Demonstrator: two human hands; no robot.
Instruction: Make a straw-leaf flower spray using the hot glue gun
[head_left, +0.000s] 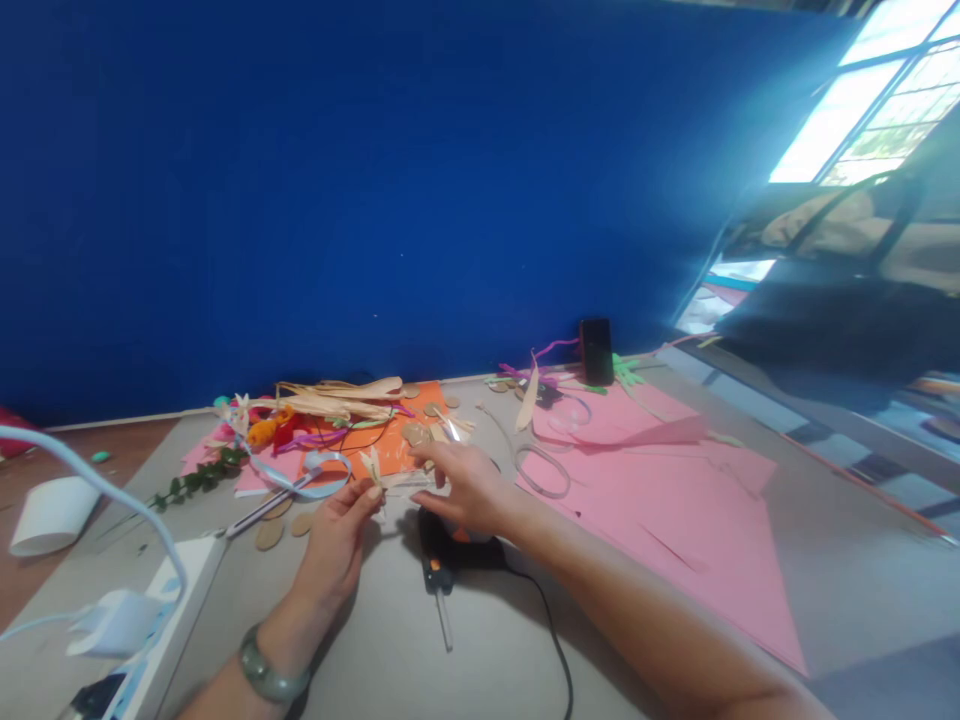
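Note:
My left hand (pixel 339 535) pinches a small cream paper flower piece (pixel 373 468) between thumb and fingers, just above the grey table. My right hand (pixel 466 487) reaches across beside it, fingers bent, with its fingertips at a thin pale strip (pixel 409 480) that runs from the flower piece. Under my right hand lies a black glue gun (pixel 441 560) with an orange trigger, a glue stick poking out toward me and a black cord trailing off. An orange sheet (pixel 390 440) lies just beyond both hands.
Pink paper sheets (pixel 660 500) cover the table's right side. Dried husk strips (pixel 337 400), ribbon, green sprig (pixel 199 483), brown card discs, a pen and clear loops litter the back. A black phone (pixel 596 350) leans on the blue wall. A white power strip (pixel 161 610) sits front left.

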